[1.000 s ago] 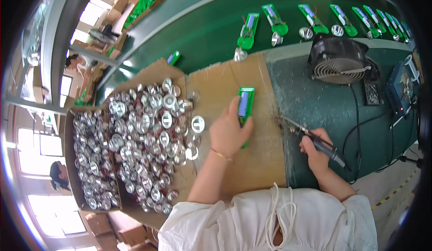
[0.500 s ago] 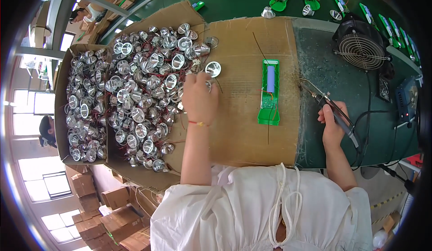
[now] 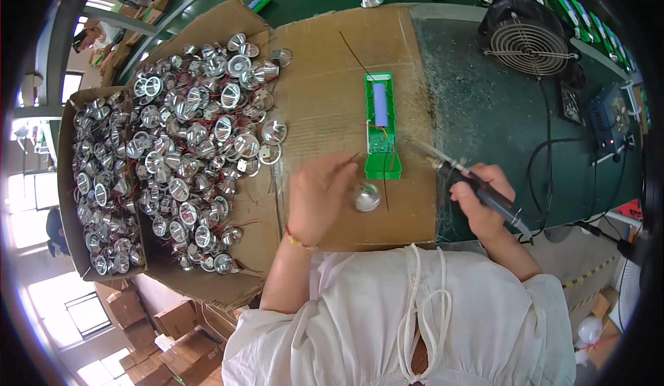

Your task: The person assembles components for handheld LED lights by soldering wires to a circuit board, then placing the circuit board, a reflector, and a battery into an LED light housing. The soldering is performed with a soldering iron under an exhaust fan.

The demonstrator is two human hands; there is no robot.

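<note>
With fingertips pinched, my left hand point(image 3: 321, 191) holds what looks like a thin wire, its end sticking up past the fingers. Just right of that hand is a silver lamp reflector point(image 3: 366, 197), over the cardboard; whether it rests there or hangs cannot be seen. A green flashlight housing point(image 3: 380, 167) lies lengthwise in front of me, with a purple battery cell point(image 3: 380, 106), a small circuit board and loose wires in it. My right hand point(image 3: 484, 199) is closed around a soldering iron point(image 3: 494, 199), its tip pointing left toward the housing, apart from it.
At left, cardboard boxes point(image 3: 254, 267) hold many reflectors with red wires. A cardboard sheet point(image 3: 315, 61) covers the green bench point(image 3: 463, 75). A caged fan point(image 3: 529, 46) and a blue soldering station point(image 3: 612, 120) stand at right. More green housings point(image 3: 582, 19) line the far side.
My left hand has come from the reflector pile toward me and right, bringing a reflector beside the housing. The soldering iron has moved closer to the housing. The whole view has shifted.
</note>
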